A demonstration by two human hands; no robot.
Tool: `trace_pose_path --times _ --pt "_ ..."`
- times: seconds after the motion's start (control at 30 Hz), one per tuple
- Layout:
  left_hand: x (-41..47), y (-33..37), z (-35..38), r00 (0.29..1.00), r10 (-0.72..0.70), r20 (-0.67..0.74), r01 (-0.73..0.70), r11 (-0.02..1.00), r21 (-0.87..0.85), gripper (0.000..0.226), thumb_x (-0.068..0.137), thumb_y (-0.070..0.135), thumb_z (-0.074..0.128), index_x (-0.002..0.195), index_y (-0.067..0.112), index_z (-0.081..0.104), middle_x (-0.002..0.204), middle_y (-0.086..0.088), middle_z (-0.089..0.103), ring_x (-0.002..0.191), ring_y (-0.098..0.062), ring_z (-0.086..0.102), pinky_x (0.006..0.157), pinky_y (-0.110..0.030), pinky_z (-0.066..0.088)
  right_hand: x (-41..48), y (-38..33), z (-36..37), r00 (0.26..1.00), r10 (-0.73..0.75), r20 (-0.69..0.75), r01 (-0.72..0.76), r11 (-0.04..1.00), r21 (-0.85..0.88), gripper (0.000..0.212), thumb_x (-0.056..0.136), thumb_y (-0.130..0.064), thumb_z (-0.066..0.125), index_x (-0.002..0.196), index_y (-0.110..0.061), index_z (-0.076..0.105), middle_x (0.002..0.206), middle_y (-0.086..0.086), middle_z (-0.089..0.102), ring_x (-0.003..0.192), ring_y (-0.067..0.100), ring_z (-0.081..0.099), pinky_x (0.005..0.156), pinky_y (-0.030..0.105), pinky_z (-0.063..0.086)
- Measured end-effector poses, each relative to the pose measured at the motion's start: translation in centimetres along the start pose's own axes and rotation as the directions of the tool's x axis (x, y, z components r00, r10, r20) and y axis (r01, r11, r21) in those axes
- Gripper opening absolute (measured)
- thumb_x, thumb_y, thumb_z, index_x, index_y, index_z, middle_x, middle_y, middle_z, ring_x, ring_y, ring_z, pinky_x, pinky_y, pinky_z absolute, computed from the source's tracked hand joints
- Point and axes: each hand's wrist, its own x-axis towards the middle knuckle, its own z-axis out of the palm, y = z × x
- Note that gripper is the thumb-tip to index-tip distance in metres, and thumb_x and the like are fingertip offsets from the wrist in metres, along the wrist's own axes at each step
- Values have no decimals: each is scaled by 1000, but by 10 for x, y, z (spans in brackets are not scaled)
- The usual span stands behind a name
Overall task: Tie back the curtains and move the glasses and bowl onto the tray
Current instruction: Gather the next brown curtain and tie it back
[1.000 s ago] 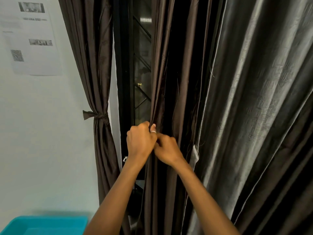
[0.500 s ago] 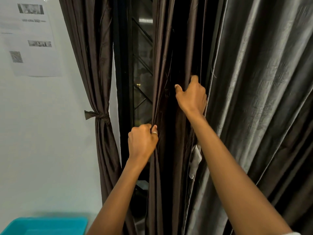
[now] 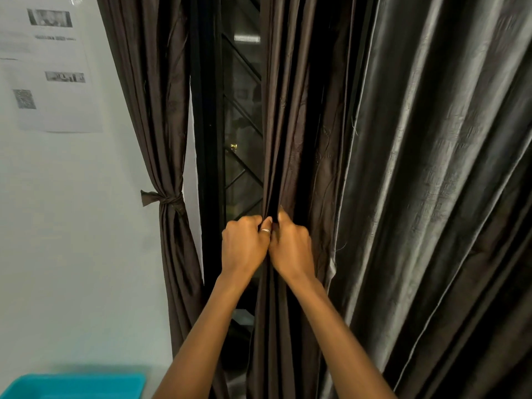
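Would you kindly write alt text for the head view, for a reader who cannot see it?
The left hand and right hand grip the gathered edge of a dark curtain at a window; a second curtain on the left is tied back.

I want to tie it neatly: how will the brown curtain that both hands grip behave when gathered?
Probably floppy: the brown curtain hangs in folds and bunches where the left hand and right hand grip it. Its sheen suggests smooth, slippery cloth. The tied curtain is cinched by a fabric tie, so knots likely hold.
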Motion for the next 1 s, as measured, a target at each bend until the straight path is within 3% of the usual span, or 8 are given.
trace_pose_path --times 0.17,0.3,0.43,0.53,0.6,0.73,0.87,1.0 --pt "1 -5 -1 1000 28 4 -28 998 -53 54 96 29 63 50 18 38 42 5 41 40 -10 41 44 -23 24 -15 3 9 992 -5 130 -9 994 106 76 99 -9 57 161 -12 14 94 12 72 80 19 70 68 28 55" --pt "2 -10 -1 999 25 40 -19 992 -128 49 98 29 61 54 14 46 47 1 48 45 -15 49 47 -29 34 -15 4 14 992 7 127 -32 981 190 56 102 -12 55 154 -9 36 93 5 72 79 11 70 65 22 55" --pt "-3 -3 -2 995 -36 98 54 981 -188 53 95 49 57 55 16 49 46 2 53 45 -12 54 46 -24 40 -16 2 16 995 -10 97 -12 975 221 23 102 -17 54 125 -16 58 81 -10 66 74 5 68 60 17 46" --pt "-2 12 -3 990 -118 73 126 984 -124 60 85 67 60 53 18 46 43 7 50 45 -7 55 43 -16 35 -17 6 19 992 -48 114 21 974 226 32 97 -10 58 128 -18 56 68 -16 58 54 -2 57 50 14 36" --pt "1 18 -1 989 -147 15 148 988 -39 55 89 57 62 57 14 50 52 2 56 55 -16 60 51 -29 45 -17 10 20 989 -46 140 13 974 226 33 96 -14 60 128 -12 56 63 -17 56 52 -2 57 47 14 35" --pt "0 22 0 978 -203 -50 201 979 -33 43 95 40 58 59 16 55 60 -4 62 65 -30 64 61 -39 54 -11 13 1 963 11 269 -106 934 341 47 100 -29 57 145 -36 47 95 -9 75 90 0 71 70 18 54" --pt "-3 19 1 983 -165 -77 164 986 -16 49 96 37 61 52 19 45 52 -1 53 54 -25 56 51 -32 41 4 5 -38 980 69 -189 -33 982 184 39 97 -14 58 134 -23 64 121 -4 74 111 11 69 93 22 54" --pt "-4 19 1 989 -124 -76 123 992 -18 55 96 33 64 49 21 38 45 5 43 43 -14 45 46 -24 29 22 -5 -75 784 7 -620 28 998 48 44 94 -24 65 136 -19 58 129 -1 64 110 14 65 88 26 53"
